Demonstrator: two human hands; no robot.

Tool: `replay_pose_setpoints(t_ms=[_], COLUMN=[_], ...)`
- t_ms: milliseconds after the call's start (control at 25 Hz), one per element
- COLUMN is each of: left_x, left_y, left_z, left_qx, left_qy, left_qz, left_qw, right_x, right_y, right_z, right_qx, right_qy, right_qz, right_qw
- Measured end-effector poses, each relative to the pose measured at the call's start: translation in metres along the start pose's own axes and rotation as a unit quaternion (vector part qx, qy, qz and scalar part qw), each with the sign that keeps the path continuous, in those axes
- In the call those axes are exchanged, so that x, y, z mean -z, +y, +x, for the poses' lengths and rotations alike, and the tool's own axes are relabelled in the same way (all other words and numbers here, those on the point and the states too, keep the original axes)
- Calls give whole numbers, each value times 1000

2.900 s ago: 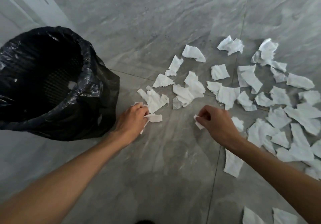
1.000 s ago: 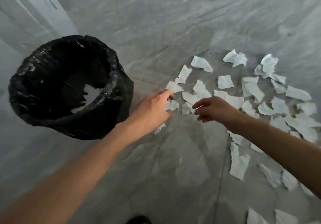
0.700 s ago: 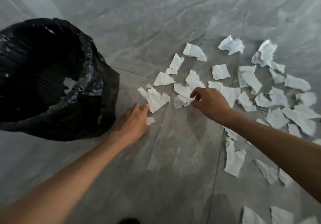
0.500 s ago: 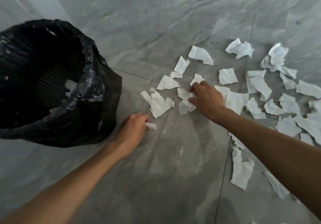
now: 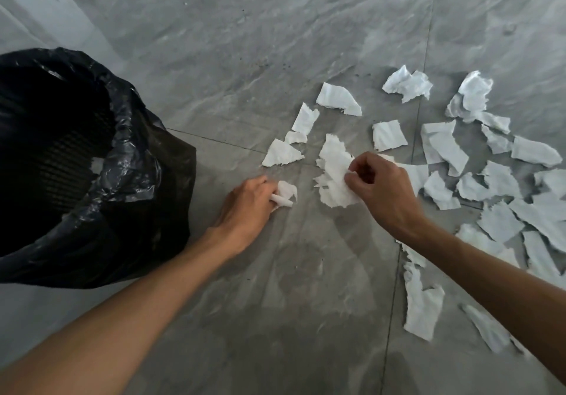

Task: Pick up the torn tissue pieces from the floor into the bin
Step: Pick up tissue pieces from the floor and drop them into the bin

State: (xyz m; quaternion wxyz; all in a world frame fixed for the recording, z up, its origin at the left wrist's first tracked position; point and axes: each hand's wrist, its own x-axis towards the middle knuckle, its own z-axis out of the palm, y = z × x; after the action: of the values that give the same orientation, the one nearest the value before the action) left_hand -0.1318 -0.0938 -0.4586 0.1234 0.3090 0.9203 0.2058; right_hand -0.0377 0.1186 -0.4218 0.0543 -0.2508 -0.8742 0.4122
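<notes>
Several torn white tissue pieces point(image 5: 445, 146) lie scattered on the grey tiled floor, mostly to the right. My left hand point(image 5: 245, 203) is low on the floor beside the bin, fingers closed on a small tissue piece point(image 5: 284, 194). My right hand point(image 5: 379, 186) pinches a bunch of tissue pieces point(image 5: 333, 174) lifted slightly off the floor. The bin point(image 5: 128, 137), lined with a black plastic bag, stands at the left, a white scrap visible inside it.
A pale wall or door edge point(image 5: 33, 5) runs along the upper left behind the bin. Tile seams cross the floor. More tissue strips point(image 5: 421, 306) lie under my right forearm.
My right hand has gathered several pieces from the middle cluster into a bunch. My left hand has closed on the small piece and on the pieces that lay just beyond it.
</notes>
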Motion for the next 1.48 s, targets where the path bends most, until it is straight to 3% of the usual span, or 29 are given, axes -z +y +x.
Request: replay_pose_setpoints(t_ms=[200,360,560,720,880,1040,1120,1200,1320,1480], left_x=[40,118,216,267,262,243,238,236,237,238], left_y=[21,56,70,28,-39,-87,-95,-97,-87,-47], left_z=[-17,-30,-57,-79,-93,-104,-111,-115,-117,-109], left_qx=[64,27,-54,5,127,268,288,287,255,163], left_qy=[40,107,234,328,294,121,72,89,176,247], left_qz=[-105,-139,-63,-18,41,21,37,36,35,17], left_qw=[992,984,969,945,946,956,954,953,950,955], right_x=[-13,-14,2,9,-2,-38,-59,-73,-72,-41], right_y=[-4,-29,-99,-176,-247,-298,-312,-316,-307,-265], right_z=[-13,-20,-20,-17,-13,-13,-15,-16,-18,-13], right_qx=[-145,-223,-179,-89,-9,36,33,9,-36,6], right_qy=[-90,-128,-159,-196,-206,-239,-246,-281,-349,-327], right_qz=[122,263,341,369,327,293,245,216,250,251], right_qw=[978,930,909,904,922,925,937,935,902,911])
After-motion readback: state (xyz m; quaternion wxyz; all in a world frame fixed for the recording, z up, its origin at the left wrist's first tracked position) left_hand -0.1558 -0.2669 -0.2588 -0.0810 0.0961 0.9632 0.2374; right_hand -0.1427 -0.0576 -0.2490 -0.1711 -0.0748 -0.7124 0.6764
